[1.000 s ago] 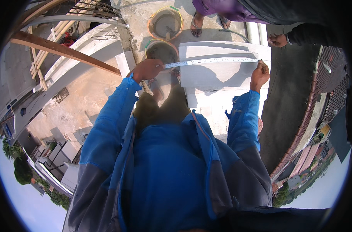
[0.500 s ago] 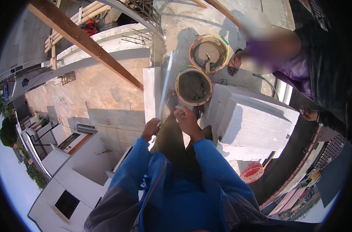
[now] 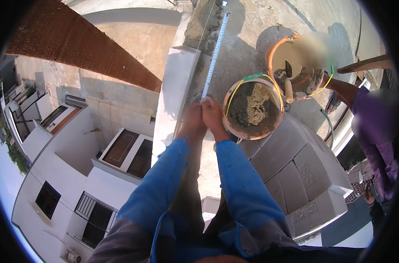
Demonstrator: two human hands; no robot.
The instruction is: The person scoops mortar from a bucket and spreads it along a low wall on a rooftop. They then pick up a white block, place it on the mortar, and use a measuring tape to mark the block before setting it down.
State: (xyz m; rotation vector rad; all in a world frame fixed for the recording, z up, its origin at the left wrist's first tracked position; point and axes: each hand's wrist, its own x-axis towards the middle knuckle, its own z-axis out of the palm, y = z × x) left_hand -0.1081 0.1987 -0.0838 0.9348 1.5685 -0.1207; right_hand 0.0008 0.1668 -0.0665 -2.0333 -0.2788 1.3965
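A pale measuring tape (image 3: 215,57) with fine markings runs out along the floor beside a white block (image 3: 176,83). At its near end my left hand (image 3: 192,118) and my right hand (image 3: 214,116) are side by side, touching. Fingers of both are closed around the tape's end, and my right thumb and fingertips pinch it. What my left palm covers is hidden. Just right of my right hand stands a bucket (image 3: 237,132) of grey mortar with a sandy lump on top. Behind it, a second bucket (image 3: 271,50) holds a trowel (image 3: 289,89).
Stacked light blocks (image 3: 296,175) rise at my right. A thick brown wooden beam (image 3: 85,48) slants in from the upper left. A thin string (image 3: 207,26) runs beside the tape. At the far right is a person in purple (image 3: 374,122). White houses (image 3: 81,162) lie below, left.
My view has tilted down and closer. My hands, apart before, have come together at the tape's near end. A sandy lump now shows on the nearer bucket's mortar. The person in purple is further right.
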